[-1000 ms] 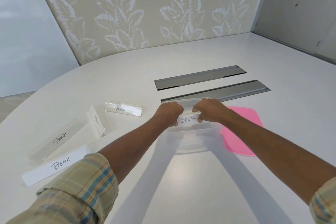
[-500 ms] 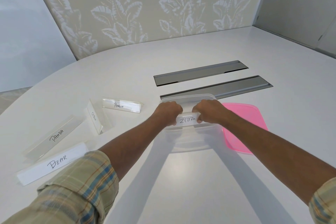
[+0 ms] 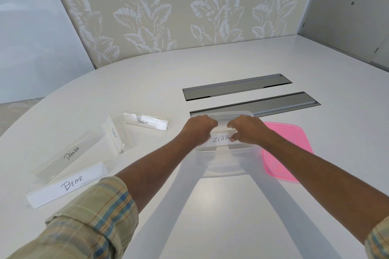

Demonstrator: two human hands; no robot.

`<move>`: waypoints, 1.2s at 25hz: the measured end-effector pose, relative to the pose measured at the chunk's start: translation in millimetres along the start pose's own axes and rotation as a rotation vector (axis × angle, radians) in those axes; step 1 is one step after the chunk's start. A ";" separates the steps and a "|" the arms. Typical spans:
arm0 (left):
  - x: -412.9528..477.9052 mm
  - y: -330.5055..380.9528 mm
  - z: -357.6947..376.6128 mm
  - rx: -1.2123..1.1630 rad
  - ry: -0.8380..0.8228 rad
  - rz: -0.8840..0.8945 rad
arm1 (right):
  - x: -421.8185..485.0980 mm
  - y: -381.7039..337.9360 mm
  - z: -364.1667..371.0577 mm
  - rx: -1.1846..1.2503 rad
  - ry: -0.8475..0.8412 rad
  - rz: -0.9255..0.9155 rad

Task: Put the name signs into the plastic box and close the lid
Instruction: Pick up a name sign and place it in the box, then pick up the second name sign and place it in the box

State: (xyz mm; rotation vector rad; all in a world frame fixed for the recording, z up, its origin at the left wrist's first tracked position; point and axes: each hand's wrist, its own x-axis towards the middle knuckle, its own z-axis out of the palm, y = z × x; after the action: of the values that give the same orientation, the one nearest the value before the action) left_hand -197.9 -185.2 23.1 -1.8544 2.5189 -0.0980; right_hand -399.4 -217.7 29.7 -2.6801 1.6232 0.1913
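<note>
Both hands grasp the ZEBRA sign (image 3: 221, 139) by its ends, left hand (image 3: 199, 130) on the left end, right hand (image 3: 248, 130) on the right, fingers curled round it. The sign sits over the open mouth of the clear plastic box (image 3: 223, 164); can't tell whether it touches the box floor or rim, since the hands cover both ends and the last letter is partly hidden by the right hand. Box walls are see-through and hard to trace; the far rim shows just beyond the knuckles. Pink lid (image 3: 284, 151) lies flat just right of the grip, its left edge behind the box and right forearm. Left of the grip on the white table (image 3: 210, 216): PENGUIN sign (image 3: 146, 121) nearest, then OSTRICH sign (image 3: 114, 133), its lettering small and barely legible, then PANDA sign (image 3: 69, 153), then BEAR sign (image 3: 67, 185) farthest and nearest the camera. Beyond the grip, two grey cable hatches (image 3: 252, 105). Plaid sleeves (image 3: 94, 221) cut off at the frame bottom.
</note>
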 end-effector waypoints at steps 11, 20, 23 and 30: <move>-113.0 -86.7 -51.8 -0.280 0.327 -0.279 | -15.2 -73.7 -78.2 0.194 0.371 -0.071; -260.9 -194.3 -48.1 -0.320 0.214 -0.599 | 5.3 -239.9 -91.9 0.382 0.283 -0.351; -306.9 -220.6 -41.6 -0.323 0.147 -0.677 | 11.3 -294.3 -83.0 0.395 0.217 -0.400; -384.1 -262.6 -15.1 -0.340 0.054 -0.803 | 27.5 -382.9 -44.6 0.373 0.065 -0.480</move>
State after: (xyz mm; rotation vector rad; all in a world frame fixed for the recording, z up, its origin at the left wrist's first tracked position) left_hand 166.1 104.4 42.7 -2.9067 1.7250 0.2947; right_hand -44.1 -66.7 47.7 -2.6866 0.8662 -0.1852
